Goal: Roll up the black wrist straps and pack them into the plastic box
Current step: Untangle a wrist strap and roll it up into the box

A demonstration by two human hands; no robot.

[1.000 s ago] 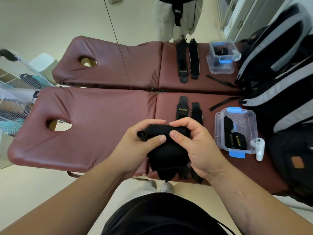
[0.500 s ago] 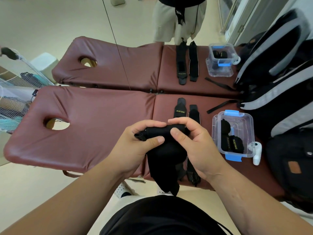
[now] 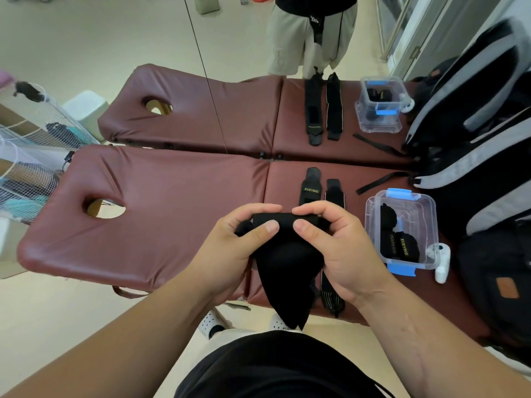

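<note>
— Where is the wrist strap being worked on?

— Held above the near edge of the maroon massage table (image 3: 172,225). The left hand (image 3: 230,251) and right hand (image 3: 339,251) both grip the black wrist strap (image 3: 284,259). Thumbs and curled fingers pinch its rolled top end, and the loose tail hangs down past the table edge.

— And the box?

— The clear plastic box (image 3: 371,225) with blue latches sits on the table just right of the right hand, top open. Inside are rolled black straps (image 3: 402,245), packed toward the near end. One shows yellow "XUEYING" lettering.

— Anything touching it?

— A small white object (image 3: 442,265) rests against its near right corner.

— Other straps?

— Two lie flat, side by side, beyond the hands: a lettered strap (image 3: 310,185) and a plainer strap (image 3: 333,192). A striped end shows under the right wrist.

— Further back?

— A second clear box (image 3: 362,110) on the far maroon surface holds dark rolls, beside two flat straps. Grey-and-black backpacks (image 3: 474,133) crowd the right side.
</note>
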